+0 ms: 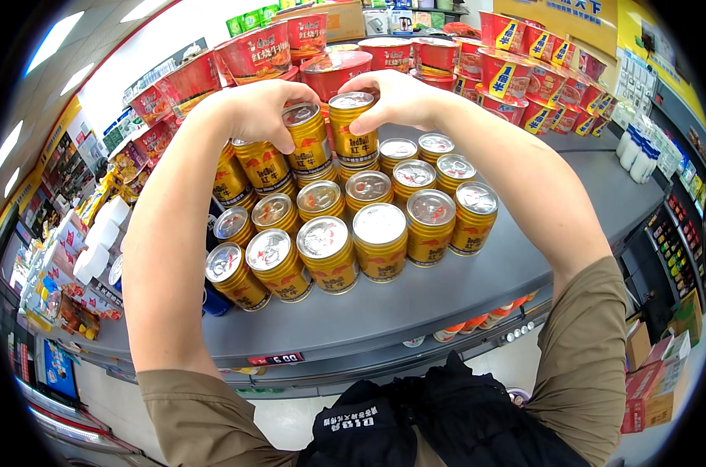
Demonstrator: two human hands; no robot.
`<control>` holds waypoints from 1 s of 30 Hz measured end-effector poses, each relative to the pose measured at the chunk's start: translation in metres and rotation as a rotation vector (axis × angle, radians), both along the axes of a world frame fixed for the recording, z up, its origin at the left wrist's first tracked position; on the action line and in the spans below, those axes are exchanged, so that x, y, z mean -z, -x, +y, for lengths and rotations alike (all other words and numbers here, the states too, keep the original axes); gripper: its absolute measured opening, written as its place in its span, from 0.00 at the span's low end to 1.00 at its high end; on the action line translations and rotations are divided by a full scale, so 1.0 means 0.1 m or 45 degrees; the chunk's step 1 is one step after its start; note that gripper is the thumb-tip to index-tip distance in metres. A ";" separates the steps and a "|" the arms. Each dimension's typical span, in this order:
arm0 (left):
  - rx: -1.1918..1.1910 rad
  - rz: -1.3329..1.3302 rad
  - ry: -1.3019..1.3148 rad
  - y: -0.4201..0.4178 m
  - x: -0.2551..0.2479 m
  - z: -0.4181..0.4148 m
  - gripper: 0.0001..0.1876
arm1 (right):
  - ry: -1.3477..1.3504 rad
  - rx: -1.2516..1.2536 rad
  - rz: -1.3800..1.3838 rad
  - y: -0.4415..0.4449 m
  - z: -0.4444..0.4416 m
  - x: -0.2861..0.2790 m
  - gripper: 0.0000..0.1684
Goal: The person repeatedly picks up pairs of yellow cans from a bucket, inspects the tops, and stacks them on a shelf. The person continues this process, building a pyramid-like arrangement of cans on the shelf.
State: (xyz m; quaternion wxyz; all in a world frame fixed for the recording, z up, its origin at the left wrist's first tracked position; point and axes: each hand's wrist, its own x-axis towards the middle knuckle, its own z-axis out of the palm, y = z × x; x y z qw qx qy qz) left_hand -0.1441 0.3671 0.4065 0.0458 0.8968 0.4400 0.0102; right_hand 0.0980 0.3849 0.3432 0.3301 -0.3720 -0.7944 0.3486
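Gold Red Bull cans stand in close rows on a grey shelf top [446, 303], with some stacked on others at the back. My left hand [259, 114] grips an upper-layer Red Bull can [309, 143] by its top, thumb in front and fingers behind. Just right of it, my right hand [396, 105] holds another upper Red Bull can [354, 131] near its rim. A further upper can [262, 166] stands beside the left one. In front are the lower cans, among them a front-row can [380, 248]. The fingertips behind the cans are partly hidden.
Red instant-noodle tubs [335, 70] are stacked behind the cans, more [504, 76] at the back right. White-lidded containers [101, 233] stand left, beyond my left forearm. White bottles with blue caps [639, 152] are at the far right. A price tag [275, 359] is on the front edge.
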 end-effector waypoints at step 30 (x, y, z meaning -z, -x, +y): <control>0.016 0.029 -0.032 0.04 0.06 0.03 0.40 | -0.024 -0.018 -0.067 0.01 -0.01 0.03 0.42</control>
